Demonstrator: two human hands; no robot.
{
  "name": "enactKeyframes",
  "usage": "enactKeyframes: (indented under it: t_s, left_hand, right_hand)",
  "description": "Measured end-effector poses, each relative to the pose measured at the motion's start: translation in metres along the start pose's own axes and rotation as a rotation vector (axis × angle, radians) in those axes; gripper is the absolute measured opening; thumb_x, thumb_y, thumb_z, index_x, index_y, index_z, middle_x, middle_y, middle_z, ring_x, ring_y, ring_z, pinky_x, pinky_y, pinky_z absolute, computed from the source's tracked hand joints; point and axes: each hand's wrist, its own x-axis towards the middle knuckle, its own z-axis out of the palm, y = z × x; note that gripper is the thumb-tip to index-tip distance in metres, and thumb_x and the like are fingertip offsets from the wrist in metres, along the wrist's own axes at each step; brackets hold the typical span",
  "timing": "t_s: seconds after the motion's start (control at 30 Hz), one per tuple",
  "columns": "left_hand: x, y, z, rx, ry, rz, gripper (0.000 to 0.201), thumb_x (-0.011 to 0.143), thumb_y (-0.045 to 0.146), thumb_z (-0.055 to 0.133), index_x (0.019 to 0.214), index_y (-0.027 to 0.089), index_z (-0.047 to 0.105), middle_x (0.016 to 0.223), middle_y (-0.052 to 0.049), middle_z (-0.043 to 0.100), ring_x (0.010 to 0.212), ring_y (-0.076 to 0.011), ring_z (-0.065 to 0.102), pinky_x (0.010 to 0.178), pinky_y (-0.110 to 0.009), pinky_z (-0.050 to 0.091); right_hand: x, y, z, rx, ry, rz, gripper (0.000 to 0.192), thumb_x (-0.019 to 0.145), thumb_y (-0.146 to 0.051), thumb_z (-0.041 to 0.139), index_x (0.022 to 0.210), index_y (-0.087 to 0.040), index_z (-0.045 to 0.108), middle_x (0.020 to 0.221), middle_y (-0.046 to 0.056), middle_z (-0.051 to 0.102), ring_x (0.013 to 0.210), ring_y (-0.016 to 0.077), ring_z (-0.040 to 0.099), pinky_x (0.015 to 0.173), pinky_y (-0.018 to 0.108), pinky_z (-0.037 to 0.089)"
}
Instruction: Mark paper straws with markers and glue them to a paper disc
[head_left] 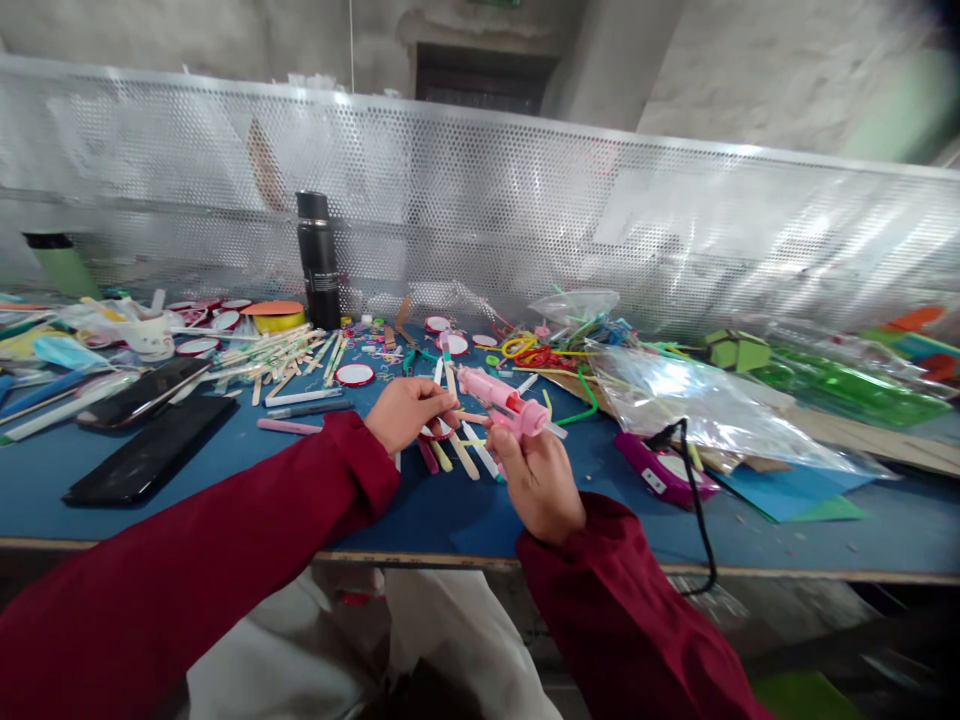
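My right hand [544, 480] is wrapped around a pink hot glue gun [491, 388], whose nozzle points left toward the other hand. A clear glue stick pokes out of its back end. Between the thumb and fingers of my left hand [405, 412] is a craft stick [449, 372], held tilted up, with a coloured patch near its top. The nozzle is close to this stick; whether they touch I cannot tell. Below both hands, several coloured and plain craft sticks [465, 458] fan out around a small white disc with a red rim, partly hidden by my fingers.
Left lie two black phones [150, 450], pens, a paper cup [147, 336] and a pile of craft sticks [262, 350]. A black bottle [319, 265] stands behind. Right are pipe cleaners, plastic bags [697, 400] and a purple power strip [664, 472] with a black cable hanging over the table edge.
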Motion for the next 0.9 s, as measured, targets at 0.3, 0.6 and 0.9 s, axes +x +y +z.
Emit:
enactKeyframes:
  t_s: [0.3,0.6,0.9]
  left_hand:
    - [-0.0016,0.0025,0.0006,-0.004,0.005,-0.003,0.019,0.083,0.028,0.070,0.073,0.012,0.067,0.068,-0.005,0.073,0.046,-0.0067,0.054,0.045,-0.019,0.040]
    - [-0.0016,0.0028,0.0004,0.021,0.014,0.010,0.021,0.081,0.031,0.071,0.072,0.013,0.067,0.069,-0.006,0.074,0.047,-0.0074,0.054,0.046,-0.020,0.040]
    - [-0.0050,0.0086,0.0002,0.072,0.017,0.026,0.024,0.081,0.034,0.069,0.068,0.013,0.067,0.068,-0.005,0.073,0.048,-0.0074,0.053,0.047,-0.020,0.038]
  right_hand:
    - [0.0006,0.0002,0.0006,-0.010,0.003,0.001,0.048,0.100,-0.054,0.039,0.068,-0.026,0.061,0.059,0.006,0.062,0.070,0.0235,0.064,0.063,0.032,0.046]
    - [0.0004,0.0004,0.0006,-0.022,-0.007,0.022,0.050,0.099,-0.057,0.037,0.069,-0.025,0.060,0.062,0.007,0.063,0.064,0.0217,0.061,0.060,0.032,0.043]
    - [0.0000,0.0019,0.0004,-0.033,-0.004,0.007,0.051,0.099,-0.059,0.035,0.077,-0.023,0.065,0.065,0.008,0.065,0.065,0.0223,0.061,0.061,0.032,0.044]
